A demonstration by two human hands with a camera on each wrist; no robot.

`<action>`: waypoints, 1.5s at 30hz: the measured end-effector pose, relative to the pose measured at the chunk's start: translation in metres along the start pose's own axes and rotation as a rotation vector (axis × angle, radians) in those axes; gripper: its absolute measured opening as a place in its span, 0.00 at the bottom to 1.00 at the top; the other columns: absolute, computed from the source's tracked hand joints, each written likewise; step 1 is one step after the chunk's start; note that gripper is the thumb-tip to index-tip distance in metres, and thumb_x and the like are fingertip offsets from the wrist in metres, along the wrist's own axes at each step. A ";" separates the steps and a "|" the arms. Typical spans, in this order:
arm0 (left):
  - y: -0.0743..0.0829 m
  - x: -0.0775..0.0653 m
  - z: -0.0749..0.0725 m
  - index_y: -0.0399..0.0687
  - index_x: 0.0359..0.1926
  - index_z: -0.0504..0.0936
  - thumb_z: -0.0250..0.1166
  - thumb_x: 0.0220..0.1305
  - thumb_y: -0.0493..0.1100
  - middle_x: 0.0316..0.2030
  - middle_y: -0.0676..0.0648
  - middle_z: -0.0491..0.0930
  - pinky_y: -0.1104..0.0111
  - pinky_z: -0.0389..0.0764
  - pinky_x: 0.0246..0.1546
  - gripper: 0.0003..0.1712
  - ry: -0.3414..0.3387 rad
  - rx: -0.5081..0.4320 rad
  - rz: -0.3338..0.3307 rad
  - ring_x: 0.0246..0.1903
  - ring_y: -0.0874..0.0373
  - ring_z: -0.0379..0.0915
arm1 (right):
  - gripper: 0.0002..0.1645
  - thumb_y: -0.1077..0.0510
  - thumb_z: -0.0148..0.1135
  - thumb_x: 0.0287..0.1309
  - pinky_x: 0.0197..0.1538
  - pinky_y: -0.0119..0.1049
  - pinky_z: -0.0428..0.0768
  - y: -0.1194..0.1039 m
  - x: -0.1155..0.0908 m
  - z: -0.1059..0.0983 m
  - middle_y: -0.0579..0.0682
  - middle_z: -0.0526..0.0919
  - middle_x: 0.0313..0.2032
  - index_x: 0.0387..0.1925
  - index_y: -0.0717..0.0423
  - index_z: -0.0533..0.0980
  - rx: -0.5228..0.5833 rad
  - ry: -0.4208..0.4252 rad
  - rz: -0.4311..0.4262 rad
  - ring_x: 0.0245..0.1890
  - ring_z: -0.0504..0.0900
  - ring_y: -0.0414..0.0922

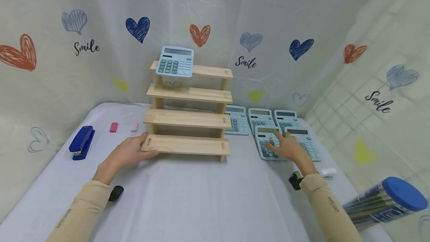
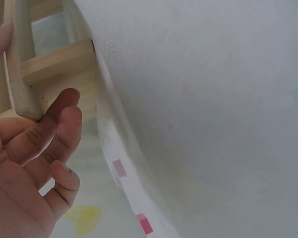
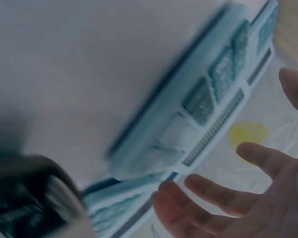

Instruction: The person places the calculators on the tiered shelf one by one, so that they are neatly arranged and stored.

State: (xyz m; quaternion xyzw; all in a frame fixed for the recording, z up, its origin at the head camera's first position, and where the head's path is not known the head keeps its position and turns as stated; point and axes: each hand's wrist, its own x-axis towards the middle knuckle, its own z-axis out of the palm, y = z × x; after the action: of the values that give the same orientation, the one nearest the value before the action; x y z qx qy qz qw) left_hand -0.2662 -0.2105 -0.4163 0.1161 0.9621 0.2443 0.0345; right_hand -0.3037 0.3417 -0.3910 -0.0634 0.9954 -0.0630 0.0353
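A four-tier wooden display rack stands at the middle of the table. My left hand holds the left end of its lowest shelf; the left wrist view shows fingers behind the shelf end and the thumb on its other side. A light-blue calculator leans on the top shelf at the left. Over on the right, my right hand reaches above the front-left calculator of a group, fingers spread and relaxed. In the right wrist view its fingertips are near that calculator's display edge.
More calculators stand close by: front right, back middle, back right, and one beside the rack. A blue stapler and two pink erasers lie left. A blue-lidded pencil tub stands near right.
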 end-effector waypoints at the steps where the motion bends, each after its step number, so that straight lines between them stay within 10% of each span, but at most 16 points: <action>1: -0.001 0.000 0.000 0.30 0.74 0.57 0.64 0.59 0.73 0.58 0.28 0.77 0.51 0.77 0.46 0.62 -0.001 0.001 -0.002 0.43 0.48 0.74 | 0.55 0.27 0.49 0.67 0.59 0.75 0.66 0.002 0.001 0.004 0.84 0.53 0.69 0.77 0.63 0.53 0.002 -0.031 0.007 0.64 0.60 0.83; 15: 0.002 0.003 -0.002 0.27 0.72 0.60 0.66 0.59 0.70 0.54 0.27 0.78 0.50 0.77 0.45 0.59 0.004 0.025 0.008 0.42 0.47 0.74 | 0.76 0.13 0.54 0.47 0.61 0.81 0.59 -0.011 0.010 0.023 0.88 0.42 0.70 0.80 0.58 0.40 0.006 -0.228 0.197 0.69 0.45 0.85; 25: 0.004 0.002 -0.001 0.29 0.71 0.61 0.66 0.60 0.69 0.50 0.30 0.80 0.52 0.77 0.44 0.56 0.002 0.005 0.017 0.41 0.48 0.74 | 0.69 0.18 0.57 0.51 0.61 0.79 0.60 -0.013 -0.002 0.016 0.88 0.51 0.67 0.79 0.59 0.48 0.032 -0.168 0.112 0.68 0.51 0.85; 45: 0.005 -0.002 -0.001 0.27 0.71 0.61 0.67 0.60 0.67 0.51 0.28 0.79 0.52 0.77 0.45 0.56 0.024 0.011 0.042 0.41 0.47 0.74 | 0.67 0.18 0.49 0.57 0.59 0.70 0.70 -0.073 0.038 -0.104 0.80 0.60 0.67 0.81 0.50 0.38 0.053 0.022 0.002 0.60 0.68 0.72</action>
State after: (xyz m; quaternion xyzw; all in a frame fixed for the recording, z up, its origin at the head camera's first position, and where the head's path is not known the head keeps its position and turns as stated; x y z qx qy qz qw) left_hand -0.2636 -0.2068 -0.4130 0.1334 0.9612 0.2408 0.0172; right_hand -0.3409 0.2773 -0.2807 -0.0608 0.9938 -0.0898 0.0259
